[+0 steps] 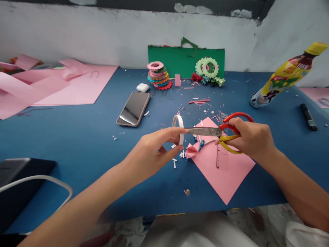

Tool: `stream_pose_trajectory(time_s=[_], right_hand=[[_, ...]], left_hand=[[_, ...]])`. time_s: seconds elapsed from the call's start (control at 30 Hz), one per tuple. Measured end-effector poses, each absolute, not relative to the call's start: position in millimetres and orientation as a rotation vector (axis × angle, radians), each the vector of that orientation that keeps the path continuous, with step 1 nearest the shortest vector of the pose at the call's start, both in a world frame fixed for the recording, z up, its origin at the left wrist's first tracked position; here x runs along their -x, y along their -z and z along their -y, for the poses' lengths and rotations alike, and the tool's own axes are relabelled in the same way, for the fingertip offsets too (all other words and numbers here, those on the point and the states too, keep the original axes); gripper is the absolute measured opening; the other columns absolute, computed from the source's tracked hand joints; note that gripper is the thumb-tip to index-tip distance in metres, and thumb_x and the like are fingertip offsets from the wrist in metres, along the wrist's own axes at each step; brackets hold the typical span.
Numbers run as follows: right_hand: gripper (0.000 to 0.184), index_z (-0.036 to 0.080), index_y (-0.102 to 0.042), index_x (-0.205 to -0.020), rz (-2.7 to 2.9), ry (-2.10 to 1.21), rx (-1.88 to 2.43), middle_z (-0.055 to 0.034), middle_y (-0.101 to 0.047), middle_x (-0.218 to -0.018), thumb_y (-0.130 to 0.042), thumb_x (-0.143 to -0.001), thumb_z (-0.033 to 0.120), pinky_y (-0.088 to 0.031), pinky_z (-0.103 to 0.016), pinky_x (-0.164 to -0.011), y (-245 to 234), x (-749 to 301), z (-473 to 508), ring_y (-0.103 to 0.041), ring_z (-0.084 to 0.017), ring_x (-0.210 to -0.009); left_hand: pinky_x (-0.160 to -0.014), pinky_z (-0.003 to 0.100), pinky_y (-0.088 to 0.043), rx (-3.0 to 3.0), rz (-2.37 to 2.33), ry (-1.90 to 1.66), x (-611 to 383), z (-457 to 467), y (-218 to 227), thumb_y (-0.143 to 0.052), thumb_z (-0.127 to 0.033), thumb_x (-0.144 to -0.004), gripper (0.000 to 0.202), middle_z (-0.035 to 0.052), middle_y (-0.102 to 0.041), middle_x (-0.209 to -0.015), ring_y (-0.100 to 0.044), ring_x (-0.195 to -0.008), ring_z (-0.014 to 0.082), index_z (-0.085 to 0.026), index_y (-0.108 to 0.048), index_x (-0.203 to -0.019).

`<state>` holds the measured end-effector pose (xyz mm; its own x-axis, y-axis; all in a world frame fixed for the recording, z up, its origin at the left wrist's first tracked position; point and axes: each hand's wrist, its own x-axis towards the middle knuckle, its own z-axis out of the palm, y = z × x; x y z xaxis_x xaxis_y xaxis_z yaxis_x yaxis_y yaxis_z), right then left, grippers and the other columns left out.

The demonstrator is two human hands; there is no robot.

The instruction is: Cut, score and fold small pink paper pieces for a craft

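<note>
Holds a roll of tape [181, 120] in the left hand [153, 145], pinched between thumb and fingers, with the index finger stretched out toward the scissors [205, 131]. Grips these in the right hand [253, 136], with fingers curled round the red and yellow handles and blades pointing at the left fingertips. Cannot tell whether touching the tape with the blades. Has a pink paper square [228, 183] beneath the right fingers, bearing a clear ruler [221, 158], and a pink paper flower [191, 151] just beside the left thumb tip. Has paper scraps [199, 102] beyond the left fingertips, and farther off a stack of paper rings [158, 78] before a green board [177, 56]. Has a phone [133, 109] beyond the left fingers, and a bottle [285, 77] well right of the right fingers.
</note>
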<state>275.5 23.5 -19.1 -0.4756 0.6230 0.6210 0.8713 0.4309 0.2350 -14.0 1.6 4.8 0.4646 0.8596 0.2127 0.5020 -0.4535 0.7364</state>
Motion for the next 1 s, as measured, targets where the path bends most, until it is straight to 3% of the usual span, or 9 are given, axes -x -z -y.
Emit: stream_pose_trajectory(time_s=[0.2,0.33,0.47,0.57,0.63,0.77,0.9,1.0], right_hand=[[0.04,0.018,-0.057,-0.085,2.224,0.686,1.347,0.001,-0.055,-0.051,-0.058,-0.074,0.056,-0.025,-0.022,-0.043,23.6,-274.1,-23.3,-0.048,-0.011,-0.043],[0.05,0.019,-0.057,-0.092,2.134,0.506,1.64,-0.0015,-0.06,-0.057,-0.056,-0.071,0.064,-0.028,-0.024,-0.047,24.6,-274.2,-29.2,-0.056,-0.018,-0.05],[0.051,0.02,-0.055,-0.099,2.065,0.325,2.016,-0.0064,-0.065,-0.07,-0.054,-0.073,0.063,-0.03,-0.027,-0.049,25.2,-288.8,-46.3,-0.059,-0.023,-0.059],[0.048,0.02,-0.056,-0.101,2.091,0.215,2.158,-0.0084,-0.066,-0.078,-0.055,-0.074,0.06,-0.033,-0.029,-0.05,31.2,-304.9,-61.1,-0.06,-0.026,-0.064],[0.046,0.018,-0.056,-0.102,2.14,0.121,2.12,-0.0094,-0.065,-0.087,-0.054,-0.076,0.056,-0.038,-0.03,-0.054,37.8,-313.5,-69.1,-0.061,-0.026,-0.071],[0.043,0.013,-0.057,-0.107,2.221,0.054,1.997,-0.014,-0.059,-0.104,-0.053,-0.081,0.047,-0.046,-0.035,-0.069,46.2,-317.5,-74.4,-0.061,-0.027,-0.085],[0.033,0.012,-0.059,-0.106,2.204,0.115,1.727,-0.0138,-0.058,-0.105,-0.054,-0.083,0.036,-0.045,-0.037,-0.081,35.1,-292.7,-56.4,-0.058,-0.026,-0.093],[0.015,0.017,-0.06,-0.094,2.185,-0.162,1.369,-0.0074,-0.063,-0.093,-0.053,-0.086,0.028,-0.046,-0.032,-0.081,22.3,-259.3,-28.7,-0.059,-0.02,-0.091]], left_hand=[[-0.055,0.014,-0.051,-2.201,-1.133,-0.811,14.6,-2.6,-2.3,-0.057,-0.024,-0.085,0.03,0.0022,-0.065,-0.098,-0.065,-0.08,0.0122,-0.024,-0.054,-0.115],[-0.063,0.02,-0.051,-2.457,-1.249,-0.754,18.1,-5.7,2.9,-0.05,-0.022,-0.089,0.029,0.0027,-0.065,-0.1,-0.065,-0.083,0.014,-0.024,-0.052,-0.118],[-0.059,0.027,-0.05,-2.655,-1.574,-0.455,24.3,-13.2,7.3,-0.045,-0.021,-0.09,0.038,0.0055,-0.064,-0.105,-0.066,-0.075,0.0183,-0.024,-0.045,-0.128],[-0.055,0.027,-0.048,-2.61,-1.732,-0.316,26.6,-19.8,6.9,-0.048,-0.027,-0.088,0.038,0.0085,-0.06,-0.115,-0.064,-0.068,0.0178,-0.023,-0.049,-0.126],[-0.059,0.027,-0.049,-2.536,-1.693,-0.486,25.5,-22.5,5.6,-0.051,-0.031,-0.087,0.033,0.009,-0.057,-0.116,-0.063,-0.071,0.0162,-0.021,-0.055,-0.118],[-0.058,0.021,-0.049,-2.146,-1.408,-0.848,17.9,-20.8,4.2,-0.052,-0.03,-0.086,0.02,0.0054,-0.062,-0.093,-0.06,-0.074,0.0135,-0.017,-0.064,-0.095],[-0.048,0.018,-0.046,-1.768,-1.284,-0.792,5.8,-10.9,5.0,-0.058,-0.034,-0.082,0.022,0.0033,-0.063,-0.083,-0.058,-0.063,0.0114,-0.017,-0.066,-0.093],[-0.044,0.018,-0.044,-1.655,-1.231,-0.694,-3.7,-1.6,5.4,-0.059,-0.037,-0.081,0.026,0.0029,-0.064,-0.079,-0.057,-0.057,0.0101,-0.017,-0.067,-0.095]])
